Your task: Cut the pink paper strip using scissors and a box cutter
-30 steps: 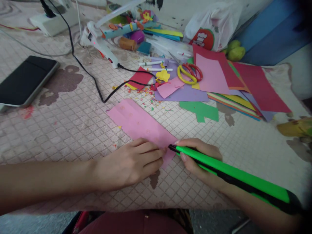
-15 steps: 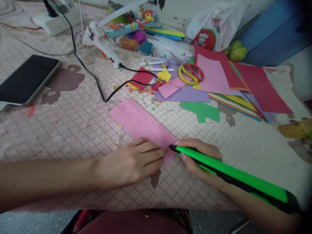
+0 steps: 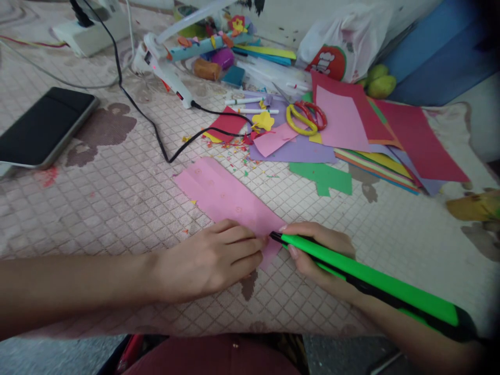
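A strip of pink paper [image 3: 224, 190], marked with several small round outlines, lies slantwise on the table. My left hand [image 3: 213, 260] rests palm down across its near end, fingers lying on the paper and fingertips hidden at its edge. In my right hand [image 3: 322, 255] is a green and black utility knife [image 3: 375, 276], its black tip slanting down onto the strip just beside my left fingertips. I cannot make out the blade. My right thumb and forefinger pinch the knife near that tip.
Yellow- and red-handled scissors [image 3: 307, 117] lie among coloured paper sheets [image 3: 422, 140] and scraps. A white glue gun [image 3: 167, 75] with a black cord [image 3: 156, 133] stands behind the strip. At the left is a dark tablet-like device [image 3: 42, 127]; green fruit [image 3: 380, 83] sits far right.
Almost nothing differs. Both hands, the pink strip and the knife tip hold their places; the rear end of the knife has shifted very slightly.
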Demonstrator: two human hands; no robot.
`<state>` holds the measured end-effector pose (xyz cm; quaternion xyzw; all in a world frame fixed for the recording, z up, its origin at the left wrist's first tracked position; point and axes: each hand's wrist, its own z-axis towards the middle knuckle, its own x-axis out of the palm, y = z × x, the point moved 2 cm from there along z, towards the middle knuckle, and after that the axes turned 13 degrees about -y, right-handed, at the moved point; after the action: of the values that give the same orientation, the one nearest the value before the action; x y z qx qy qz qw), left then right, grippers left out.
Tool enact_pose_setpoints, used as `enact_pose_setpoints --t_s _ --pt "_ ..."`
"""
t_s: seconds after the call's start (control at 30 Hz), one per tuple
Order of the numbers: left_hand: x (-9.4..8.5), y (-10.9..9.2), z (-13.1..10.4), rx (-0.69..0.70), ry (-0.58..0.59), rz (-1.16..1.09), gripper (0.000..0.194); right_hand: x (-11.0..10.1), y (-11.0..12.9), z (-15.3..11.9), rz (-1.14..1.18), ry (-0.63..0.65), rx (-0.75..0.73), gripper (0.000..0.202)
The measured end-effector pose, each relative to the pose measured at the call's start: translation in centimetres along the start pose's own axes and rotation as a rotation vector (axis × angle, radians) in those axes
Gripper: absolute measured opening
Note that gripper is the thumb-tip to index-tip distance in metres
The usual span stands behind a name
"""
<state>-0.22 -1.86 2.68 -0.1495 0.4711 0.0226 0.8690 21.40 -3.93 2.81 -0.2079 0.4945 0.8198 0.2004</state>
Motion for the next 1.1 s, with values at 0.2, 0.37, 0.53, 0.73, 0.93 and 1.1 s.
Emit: enact_pose_setpoints --t_s 0.2,0.37,0.53,0.73,0.93,1.1 --pt "0.04 0.03 -0.09 -0.002 0.012 -0.003 0.026 0.0 0.11 0.01 -0.01 0.002 -0.004 0.024" --pt "0.09 -0.01 -0.11 -0.001 0.01 0.007 0.026 -0.01 0.16 0.15 -0.02 0.005 -0.01 0.024" --pt "0.05 -0.01 -0.12 -0.002 0.016 -0.005 0.027 0.04 0.06 0.15 -0.03 0.02 0.007 0.024" --pt "0.08 0.05 -0.11 0.0 0.008 0.005 0.028 0.16 -0.19 0.07 -0.027 0.022 -0.026 0.025" --pt "0.09 0.09 -0.09 -0.002 0.006 0.0 0.025 0.04 -0.21 0.66 -0.015 0.092 -0.103 0.027" --pt "0.03 0.06 -0.07 -0.01 -0.002 -0.006 0.025 0.07 -0.25 0.88 0.003 0.124 -0.17 0.031"
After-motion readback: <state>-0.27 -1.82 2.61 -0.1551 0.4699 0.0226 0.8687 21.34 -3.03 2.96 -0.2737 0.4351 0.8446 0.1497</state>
